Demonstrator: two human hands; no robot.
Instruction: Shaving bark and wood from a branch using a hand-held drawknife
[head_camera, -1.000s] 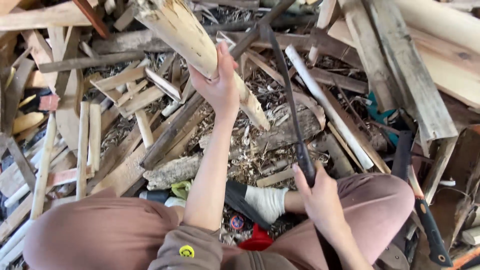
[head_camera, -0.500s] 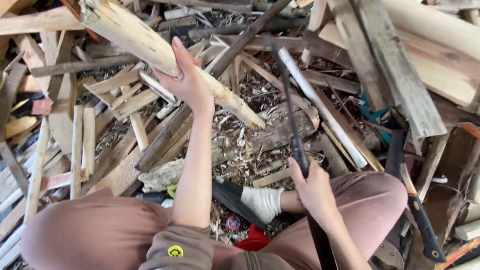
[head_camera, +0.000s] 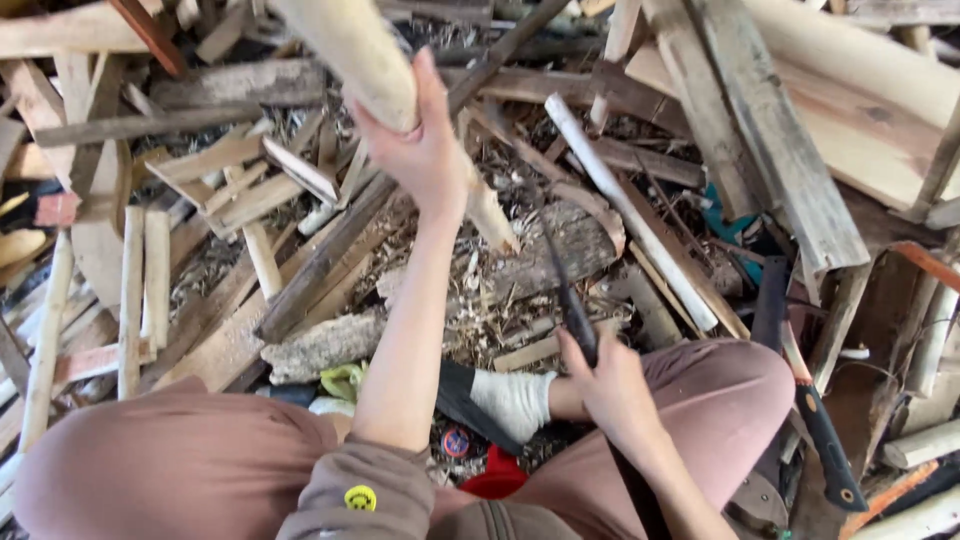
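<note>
My left hand (head_camera: 425, 150) grips a pale, peeled wooden stake (head_camera: 355, 60) near its middle. The stake leans up and to the left, and its tapered lower end (head_camera: 495, 225) rests on a rough grey log (head_camera: 570, 250) lying among the chips. My right hand (head_camera: 610, 385) is closed round the handle of a dark, long-bladed knife (head_camera: 570, 300). The blade points up and slightly left, its tip close beside the stake's lower end. I sit cross-legged in brownish-pink trousers, a white-socked foot (head_camera: 515, 400) between my knees.
Split sticks, boards and bark (head_camera: 210, 250) cover the ground on all sides. A pale round pole (head_camera: 630, 210) runs diagonally right of the log. Grey planks (head_camera: 770, 130) lie at upper right. A tool with a black and orange handle (head_camera: 820, 430) lies by my right knee.
The knife, held high over the pile a second ago, has come down and back toward me. My left hand has tipped the stake more upright, its top now out of the picture.
</note>
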